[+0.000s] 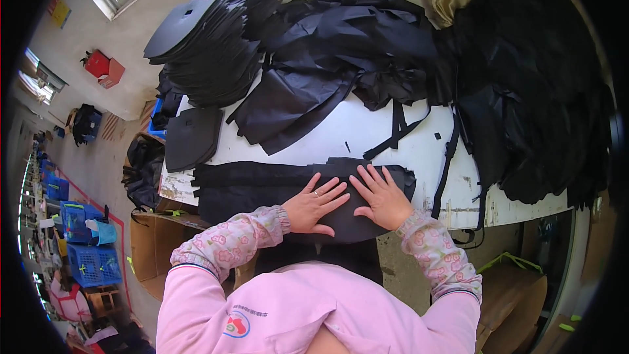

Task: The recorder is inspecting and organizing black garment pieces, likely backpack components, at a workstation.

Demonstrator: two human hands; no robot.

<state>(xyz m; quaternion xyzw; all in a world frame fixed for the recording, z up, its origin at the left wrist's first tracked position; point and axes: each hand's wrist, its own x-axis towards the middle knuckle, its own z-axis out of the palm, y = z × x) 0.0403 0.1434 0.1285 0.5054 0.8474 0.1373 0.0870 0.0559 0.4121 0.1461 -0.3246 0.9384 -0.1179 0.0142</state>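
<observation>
Black fabric (pixel 255 190), laid out in a flat, layered strip, lies along the near edge of the white table (pixel 288 147). My left hand (pixel 316 203) rests palm down on it, fingers spread, a ring on one finger. Beside it my right hand (pixel 382 198) also presses flat on the fabric, its fingers apart. Neither hand grips anything. Part of the fabric hangs over the table's front edge toward me. Beyond my hands a loose black strap (pixel 397 132) lies on the tabletop.
Tall stacks of dark grey panels (pixel 203 46) stand at the back left, with a smaller panel pile (pixel 194 136) nearer. Crumpled black fabric (pixel 334 46) covers the far middle. A large black heap (pixel 524 85) fills the right. Cardboard boxes (pixel 152 242) stand below the table.
</observation>
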